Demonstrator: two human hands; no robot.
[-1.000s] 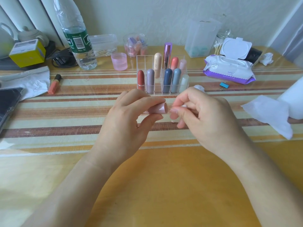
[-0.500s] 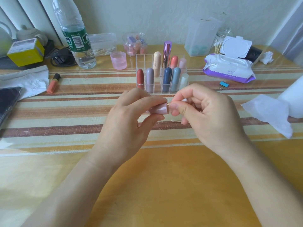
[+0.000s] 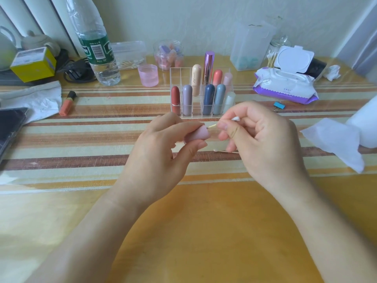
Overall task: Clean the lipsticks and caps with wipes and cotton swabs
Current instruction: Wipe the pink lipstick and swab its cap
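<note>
My left hand (image 3: 163, 148) grips a small pink lipstick cap (image 3: 199, 134), its open end turned to the right. My right hand (image 3: 261, 144) pinches a cotton swab (image 3: 234, 119); the stick's bare end (image 3: 212, 126) reaches the cap's mouth and the white tip sticks out behind my fingers. A second swab (image 3: 224, 151) lies on the striped mat under my right hand. Behind my hands stands a clear organizer (image 3: 175, 88) with several lipsticks upright in it.
An open wipes pack (image 3: 285, 86) sits at the back right, a loose wipe (image 3: 336, 139) and paper roll (image 3: 365, 123) at the right edge. A water bottle (image 3: 95, 48), pink cup (image 3: 148, 75), orange lipstick tube (image 3: 67, 103), phone (image 3: 10, 127) and yellow box (image 3: 32, 64) stand left.
My right hand has drawn back to the right, so the swab's stick now shows between the cap and my fingers. The cap has tilted slightly in my left hand.
</note>
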